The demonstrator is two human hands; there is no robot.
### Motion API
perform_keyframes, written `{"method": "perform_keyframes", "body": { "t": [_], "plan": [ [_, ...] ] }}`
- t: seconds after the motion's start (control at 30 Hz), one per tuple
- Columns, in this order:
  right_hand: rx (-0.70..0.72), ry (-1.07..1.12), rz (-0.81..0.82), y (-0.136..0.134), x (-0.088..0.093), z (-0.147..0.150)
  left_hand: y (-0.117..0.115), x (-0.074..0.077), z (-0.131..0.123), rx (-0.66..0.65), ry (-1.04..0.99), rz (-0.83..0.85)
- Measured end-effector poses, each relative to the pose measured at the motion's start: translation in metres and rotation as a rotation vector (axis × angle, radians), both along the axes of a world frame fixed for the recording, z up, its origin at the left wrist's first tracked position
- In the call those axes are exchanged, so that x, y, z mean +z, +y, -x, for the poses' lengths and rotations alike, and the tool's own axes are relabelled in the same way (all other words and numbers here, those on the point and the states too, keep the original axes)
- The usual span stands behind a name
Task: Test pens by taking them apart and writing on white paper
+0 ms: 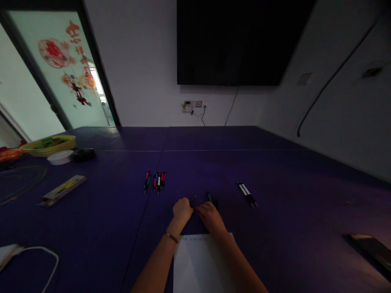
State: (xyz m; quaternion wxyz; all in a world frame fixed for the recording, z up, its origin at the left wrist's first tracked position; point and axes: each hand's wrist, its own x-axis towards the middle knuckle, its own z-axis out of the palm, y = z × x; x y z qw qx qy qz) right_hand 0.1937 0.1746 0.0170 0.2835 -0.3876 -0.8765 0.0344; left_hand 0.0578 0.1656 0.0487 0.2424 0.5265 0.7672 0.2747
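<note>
My left hand (182, 210) and my right hand (210, 216) meet over the dark purple table (275, 175), just beyond a white sheet of paper (201, 260). Both hands are closed in a pinch on a thin dark object between them, too small and dim to name. A green-tipped pen (209, 197) lies right by my right hand's fingers. Several coloured pens (156, 181) lie in a row to the far left of my hands. Two black-and-white pens (247, 194) lie to the right.
A flat pen box (63, 190) lies at left. A yellow bowl (49, 145), a white lid (60, 157) and a black object (84, 154) sit at the far left. A white cable (45, 254) runs near left. A dark device (371, 248) rests at right. A screen (238, 40) hangs on the wall.
</note>
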Motion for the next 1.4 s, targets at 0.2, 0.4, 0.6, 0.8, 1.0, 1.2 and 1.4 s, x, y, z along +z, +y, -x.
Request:
{"method": "perform_keyframes", "body": {
  "t": [0.2, 0.4, 0.6, 0.8, 1.0, 1.2, 1.4],
  "plan": [
    [-0.093, -0.038, 0.021, -0.001, -0.004, 0.003, 0.005, -0.01, 0.01, 0.0, -0.385, -0.056],
    [-0.117, -0.067, 0.028, -0.003, -0.007, 0.007, -0.005, -0.02, 0.013, 0.027, -0.918, -0.204],
    [-0.149, 0.024, 0.012, -0.002, -0.009, 0.005, -0.013, -0.013, 0.011, -0.03, -1.193, -0.244],
    [-0.147, 0.184, 0.049, 0.0, -0.01, -0.002, -0.015, -0.013, 0.008, -0.047, -1.297, -0.232],
    [-0.154, 0.133, -0.048, 0.0, 0.004, -0.014, -0.012, -0.018, 0.013, 0.041, -1.332, -0.286],
    [-0.283, 0.223, 0.016, 0.004, 0.008, -0.036, -0.012, -0.016, 0.016, 0.078, -1.354, -0.318],
    [-0.337, 0.474, 0.166, 0.011, 0.014, -0.054, -0.012, -0.014, 0.015, 0.097, -1.345, -0.326]
  ]
}}
